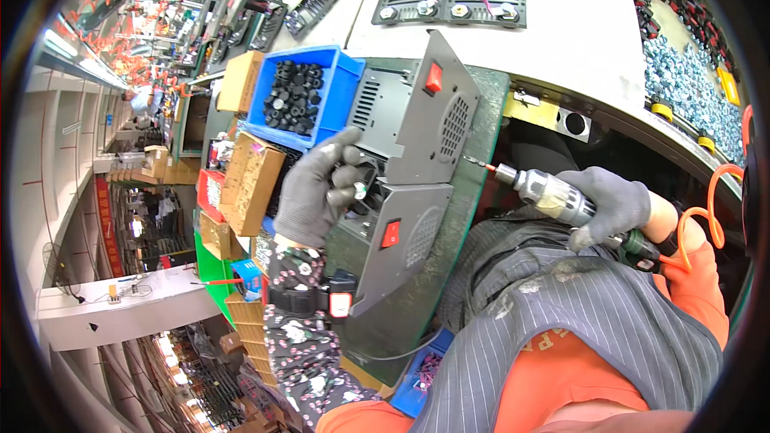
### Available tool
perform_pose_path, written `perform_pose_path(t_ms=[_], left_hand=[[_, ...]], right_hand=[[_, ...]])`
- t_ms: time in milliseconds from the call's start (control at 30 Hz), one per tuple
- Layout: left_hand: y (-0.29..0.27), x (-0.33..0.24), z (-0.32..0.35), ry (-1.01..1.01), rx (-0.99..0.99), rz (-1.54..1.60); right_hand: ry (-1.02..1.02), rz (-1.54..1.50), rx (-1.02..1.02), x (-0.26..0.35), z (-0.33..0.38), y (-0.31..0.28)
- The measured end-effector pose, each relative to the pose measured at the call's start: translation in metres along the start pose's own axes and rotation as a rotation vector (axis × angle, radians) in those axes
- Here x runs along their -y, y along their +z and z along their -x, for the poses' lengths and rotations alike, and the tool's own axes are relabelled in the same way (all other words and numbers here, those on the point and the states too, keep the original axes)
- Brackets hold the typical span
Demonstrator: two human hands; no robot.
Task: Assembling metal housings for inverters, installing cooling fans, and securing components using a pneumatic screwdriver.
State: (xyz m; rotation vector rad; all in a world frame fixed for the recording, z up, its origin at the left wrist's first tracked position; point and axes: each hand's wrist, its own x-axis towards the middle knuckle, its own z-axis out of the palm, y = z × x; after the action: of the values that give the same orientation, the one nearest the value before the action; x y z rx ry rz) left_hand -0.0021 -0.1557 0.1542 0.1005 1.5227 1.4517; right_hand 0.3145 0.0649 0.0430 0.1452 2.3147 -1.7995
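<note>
My right hand, in a grey glove, grips an air screwdriver whose bit points left toward a grey metal panel. My left hand, also gloved, is curled closed, and a small shiny piece shows at its fingertips, too small to name. Beside that hand stand two grey metal housings side by side: the farther housing has a red rocker switch and a round vent grille, and the nearer housing carries a similar red switch. The left hand partly covers the nearer housing's inside.
A blue bin of black round parts stands beyond my left hand, next to cardboard boxes. Two dark panels with purple boards lie on the white table. Silver fasteners are heaped at right, near an orange coiled hose.
</note>
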Motion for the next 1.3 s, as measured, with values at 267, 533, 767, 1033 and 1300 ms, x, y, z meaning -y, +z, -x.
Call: perform_pose_path(t_ms=[267,533,767,1033,1300], left_hand=[[-0.001,0.016,0.02,0.196,0.124,-0.031],[-0.003,0.024,0.05,0.346,-0.016,-0.338],[0.001,0.024,0.062,0.315,-0.012,-0.366],[0.023,0.015,0.069,0.44,-0.025,-0.69],[0.052,-0.012,0.068,0.308,0.156,-1.005]], right_hand=[[-0.338,-0.1,-0.051,0.047,-0.015,0.003],[-0.244,-0.022,0.051,0.087,-0.036,0.019],[-0.299,-0.125,0.102,0.089,-0.045,0.026],[-0.22,-0.184,0.17,0.084,-0.038,0.019],[-0.332,-0.166,0.137,0.055,-0.022,0.004]])
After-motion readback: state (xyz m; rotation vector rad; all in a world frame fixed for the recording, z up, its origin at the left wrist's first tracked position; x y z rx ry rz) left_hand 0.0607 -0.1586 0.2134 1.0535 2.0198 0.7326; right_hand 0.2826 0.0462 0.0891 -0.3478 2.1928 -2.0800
